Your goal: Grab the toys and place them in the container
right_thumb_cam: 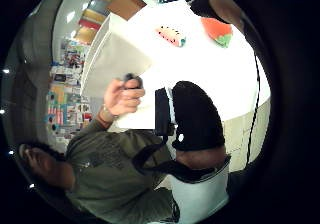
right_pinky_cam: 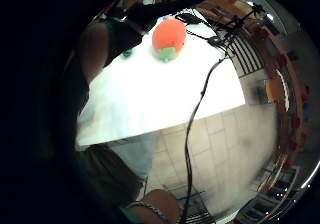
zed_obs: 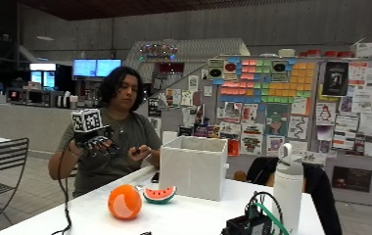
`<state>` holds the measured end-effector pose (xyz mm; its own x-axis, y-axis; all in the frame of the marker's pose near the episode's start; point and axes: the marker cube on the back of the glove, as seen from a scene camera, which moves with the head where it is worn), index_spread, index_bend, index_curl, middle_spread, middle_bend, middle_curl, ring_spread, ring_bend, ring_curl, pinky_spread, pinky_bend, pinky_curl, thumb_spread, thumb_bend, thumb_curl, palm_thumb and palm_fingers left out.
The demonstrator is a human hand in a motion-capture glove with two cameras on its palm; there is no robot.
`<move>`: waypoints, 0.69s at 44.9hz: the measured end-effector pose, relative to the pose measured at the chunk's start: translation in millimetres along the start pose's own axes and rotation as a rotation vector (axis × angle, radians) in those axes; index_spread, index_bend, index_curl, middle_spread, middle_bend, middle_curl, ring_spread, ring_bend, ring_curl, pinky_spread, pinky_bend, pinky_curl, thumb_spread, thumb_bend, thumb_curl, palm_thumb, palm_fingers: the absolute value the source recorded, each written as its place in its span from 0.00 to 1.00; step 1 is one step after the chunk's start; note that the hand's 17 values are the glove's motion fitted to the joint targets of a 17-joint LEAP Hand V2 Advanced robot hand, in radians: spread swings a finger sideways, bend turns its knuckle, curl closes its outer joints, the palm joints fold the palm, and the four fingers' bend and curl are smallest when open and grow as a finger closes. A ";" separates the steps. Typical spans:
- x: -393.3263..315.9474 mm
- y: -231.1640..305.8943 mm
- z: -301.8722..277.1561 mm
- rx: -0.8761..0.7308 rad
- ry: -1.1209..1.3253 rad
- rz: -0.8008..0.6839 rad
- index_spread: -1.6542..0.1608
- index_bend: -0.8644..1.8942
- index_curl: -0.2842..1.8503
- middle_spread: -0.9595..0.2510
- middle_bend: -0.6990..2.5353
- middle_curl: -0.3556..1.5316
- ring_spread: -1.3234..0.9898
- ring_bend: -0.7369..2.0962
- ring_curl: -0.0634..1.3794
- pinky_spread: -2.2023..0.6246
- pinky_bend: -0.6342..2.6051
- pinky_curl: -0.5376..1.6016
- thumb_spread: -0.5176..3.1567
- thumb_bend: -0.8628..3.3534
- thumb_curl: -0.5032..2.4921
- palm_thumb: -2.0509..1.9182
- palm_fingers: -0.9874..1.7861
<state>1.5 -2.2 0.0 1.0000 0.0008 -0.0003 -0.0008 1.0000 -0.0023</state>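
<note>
Toys sit on the white table [zed_obs: 192,218] in the lower middle of the outside view: an orange ball-shaped plush [zed_obs: 125,201] and, touching or just beside it, a watermelon slice toy [zed_obs: 159,194] lying with its long edge roughly along the table's near side. The white fabric container [zed_obs: 193,166] stands just behind them, open at the top. The gloved right hand [zed_obs: 93,141] is raised at chest height in the left middle of the frame, well apart from the toys, fingers hanging loosely and grasping nothing. Both toys lie below and to the right of it, so the hand probably has to drop forward toward the orange plush first. The bare left hand [zed_obs: 140,151] holds a small dark object [right_thumb_cam: 133,78].
</note>
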 end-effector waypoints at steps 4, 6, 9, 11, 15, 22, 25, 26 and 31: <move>1.1 -1.9 1.5 -0.001 0.005 0.001 0.80 0.38 0.16 0.73 0.28 0.22 0.53 0.36 0.09 0.78 0.35 0.32 0.34 0.21 0.17 0.52 0.50; 0.8 -1.4 2.8 -0.006 0.007 -0.003 0.78 0.38 0.17 0.72 0.29 0.23 0.52 0.36 0.10 0.78 0.35 0.33 0.38 0.21 0.18 0.52 0.50; 0.2 -0.8 4.4 -0.014 0.008 -0.010 0.76 0.38 0.18 0.72 0.29 0.24 0.51 0.36 0.11 0.78 0.36 0.34 0.42 0.21 0.18 0.52 0.49; -0.2 -0.8 5.3 -0.018 0.008 -0.013 0.75 0.38 0.19 0.71 0.29 0.25 0.51 0.36 0.11 0.78 0.36 0.34 0.45 0.21 0.19 0.52 0.49; -0.8 -1.5 6.7 -0.022 0.008 -0.015 0.73 0.38 0.19 0.71 0.29 0.26 0.50 0.36 0.12 0.78 0.36 0.35 0.48 0.21 0.20 0.51 0.49; -2.0 -5.4 7.5 -0.010 0.009 -0.016 0.72 0.38 0.21 0.70 0.29 0.28 0.49 0.37 0.13 0.78 0.37 0.36 0.52 0.20 0.21 0.51 0.48; -2.6 -6.6 6.9 -0.003 0.009 -0.019 0.71 0.38 0.21 0.70 0.29 0.28 0.49 0.37 0.13 0.78 0.37 0.36 0.53 0.20 0.21 0.51 0.48; -3.0 -7.0 6.6 -0.001 0.007 -0.019 0.71 0.38 0.21 0.70 0.29 0.28 0.49 0.37 0.13 0.78 0.37 0.36 0.53 0.20 0.21 0.51 0.48; -2.9 -15.7 3.4 0.025 0.002 0.004 0.71 0.38 0.22 0.70 0.29 0.29 0.49 0.38 0.14 0.78 0.38 0.37 0.54 0.20 0.22 0.51 0.47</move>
<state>-1.4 -17.9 3.4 1.0000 0.0052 -0.0023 -0.0051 0.9997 0.0223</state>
